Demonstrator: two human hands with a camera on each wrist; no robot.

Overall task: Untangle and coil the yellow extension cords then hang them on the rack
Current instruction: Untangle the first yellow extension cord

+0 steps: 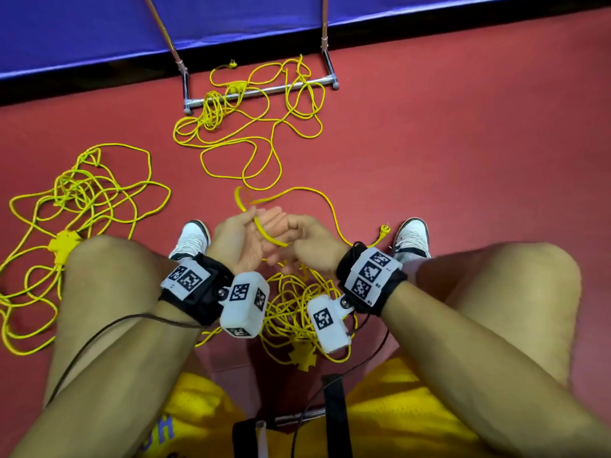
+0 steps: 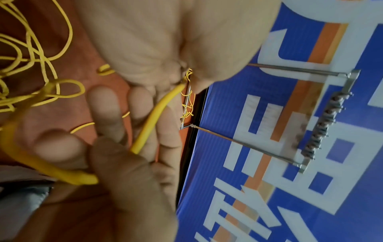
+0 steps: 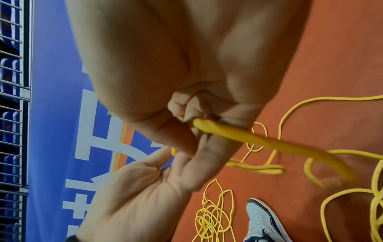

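Observation:
I sit low with both hands together above the red floor. My right hand (image 1: 310, 241) has its fingers curled round a stretch of yellow cord (image 1: 264, 231), which leaves the fist (image 3: 209, 114) as a thick strand (image 3: 269, 142). My left hand (image 1: 243, 239) lies palm up against it. The cord (image 2: 153, 117) runs across the left fingers and under the thumb (image 2: 116, 157). From the hands the cord arcs away to a plug (image 1: 383, 231) near my right shoe. The metal rack (image 1: 261, 90) stands ahead, its hook bar (image 2: 323, 127) showing in the left wrist view.
A cord tangle with a socket block (image 1: 64, 244) spreads at my left knee. Another tangle (image 1: 248, 127) lies over the rack's base bar. A third heap (image 1: 297, 312) with a socket (image 1: 304, 357) sits between my shoes (image 1: 191, 239). A blue banner (image 1: 99, 28) backs the rack.

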